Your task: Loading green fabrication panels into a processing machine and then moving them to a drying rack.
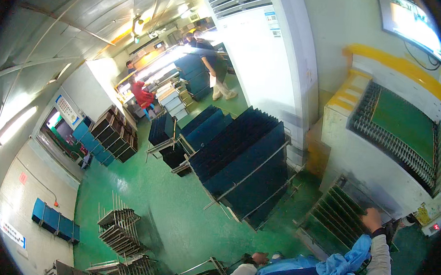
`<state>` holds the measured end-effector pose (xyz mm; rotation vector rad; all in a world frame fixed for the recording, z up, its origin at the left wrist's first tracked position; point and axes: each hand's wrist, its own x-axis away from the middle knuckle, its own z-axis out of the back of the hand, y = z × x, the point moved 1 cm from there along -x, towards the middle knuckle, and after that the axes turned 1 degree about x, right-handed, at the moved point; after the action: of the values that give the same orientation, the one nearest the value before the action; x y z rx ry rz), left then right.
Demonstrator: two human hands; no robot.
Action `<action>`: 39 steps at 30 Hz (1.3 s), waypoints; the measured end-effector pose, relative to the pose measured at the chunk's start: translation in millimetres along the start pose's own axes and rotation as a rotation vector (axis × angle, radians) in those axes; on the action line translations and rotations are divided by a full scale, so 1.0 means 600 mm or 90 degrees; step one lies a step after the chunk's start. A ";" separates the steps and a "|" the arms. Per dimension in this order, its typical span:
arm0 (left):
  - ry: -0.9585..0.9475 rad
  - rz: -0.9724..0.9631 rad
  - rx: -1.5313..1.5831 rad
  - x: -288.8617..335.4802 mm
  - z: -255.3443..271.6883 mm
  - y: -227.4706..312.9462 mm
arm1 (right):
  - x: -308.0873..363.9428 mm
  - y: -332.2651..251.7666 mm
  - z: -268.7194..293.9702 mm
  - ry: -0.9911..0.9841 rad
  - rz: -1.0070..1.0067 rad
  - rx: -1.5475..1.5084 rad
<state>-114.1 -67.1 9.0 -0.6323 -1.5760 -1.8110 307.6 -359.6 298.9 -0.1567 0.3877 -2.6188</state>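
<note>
My right hand is at the right end of a slotted rack that holds several thin green panels on edge. Its fingers look closed on the edge of one panel, though their tips are partly hidden. Low in the middle, my left hand is beside my body, near a metal rack with dark panels at the lower edge. That hand is small and its fingers are too unclear to read. Blue sleeve and apron cloth bunches between my arms.
A white machine carries a green board on a roller bed at right. Large racks of dark blue panels stand ahead on the green floor. Stacked metal frames are at left. A white cabinet and several people are farther back.
</note>
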 end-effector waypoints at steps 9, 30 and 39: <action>-0.053 -0.058 0.160 -0.075 0.016 -0.113 | -0.014 -0.016 0.003 -0.032 -0.018 -0.017; 0.040 -0.156 -0.200 -0.012 0.015 -0.008 | -0.010 0.008 -0.002 -0.025 -0.033 -0.013; 0.031 -0.135 -0.219 0.006 0.005 -0.011 | -0.018 0.021 -0.025 0.040 0.016 -0.013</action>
<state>-121.8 -64.4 7.6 -0.5853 -1.3505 -2.2667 320.3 -361.3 280.2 -0.0751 0.4359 -2.6006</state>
